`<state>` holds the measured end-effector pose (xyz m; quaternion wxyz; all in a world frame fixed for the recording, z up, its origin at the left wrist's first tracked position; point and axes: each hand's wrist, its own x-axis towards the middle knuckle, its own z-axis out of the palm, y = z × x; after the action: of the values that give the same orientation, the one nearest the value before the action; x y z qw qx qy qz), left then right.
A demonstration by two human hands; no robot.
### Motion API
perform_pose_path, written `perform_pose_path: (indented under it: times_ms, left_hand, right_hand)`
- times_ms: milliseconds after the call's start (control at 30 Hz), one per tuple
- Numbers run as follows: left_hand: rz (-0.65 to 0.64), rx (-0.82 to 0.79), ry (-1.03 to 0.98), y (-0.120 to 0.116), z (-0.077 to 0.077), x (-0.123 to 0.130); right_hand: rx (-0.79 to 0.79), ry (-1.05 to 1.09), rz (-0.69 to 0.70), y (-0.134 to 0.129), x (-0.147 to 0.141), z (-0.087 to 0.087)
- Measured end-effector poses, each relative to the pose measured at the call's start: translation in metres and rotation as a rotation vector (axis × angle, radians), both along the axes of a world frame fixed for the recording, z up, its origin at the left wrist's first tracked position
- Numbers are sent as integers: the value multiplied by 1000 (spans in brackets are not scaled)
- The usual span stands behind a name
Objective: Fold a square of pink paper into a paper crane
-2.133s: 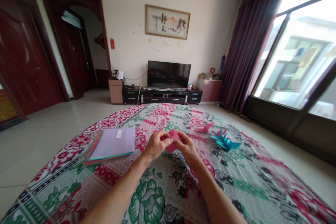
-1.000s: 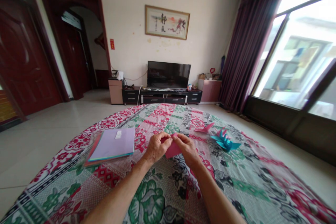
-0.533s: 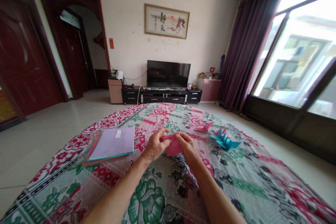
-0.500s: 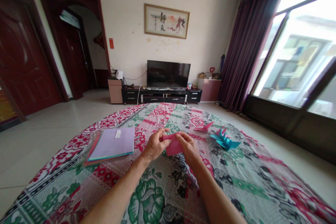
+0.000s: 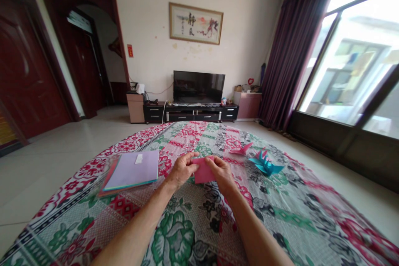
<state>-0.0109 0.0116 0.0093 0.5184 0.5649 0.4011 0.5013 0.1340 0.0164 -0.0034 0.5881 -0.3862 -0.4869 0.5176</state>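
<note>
A small folded piece of pink paper is held above the table between both hands. My left hand pinches its left edge between thumb and fingers. At the upper right edge my right hand grips it, thumb in front. Left of the hands lies a stack of coloured paper, lilac on top, with a small white slip on it. To the right are a pink folded paper shape and a blue one, with more pink paper behind the blue.
A patterned cloth covers the round table. Beyond it stand a television on a low black cabinet and a side cabinet. Dark curtains and a large window are on the right, doors on the left.
The pink paper looks flatter and squarer to the camera, still between both hands. My fingers have shifted slightly on it. The whole view has moved a little.
</note>
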Motion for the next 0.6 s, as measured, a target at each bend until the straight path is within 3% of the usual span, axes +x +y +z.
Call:
perform_pose_path:
  times_ms: [367,600]
  left_hand:
    - [-11,-69,-64,-1,0,0]
    - [-79,-123,-77,-2,1,-4]
  right_hand:
    - [-3,-34,88,-6,-4,4]
    - [-72,14,-5,-3,-2,2]
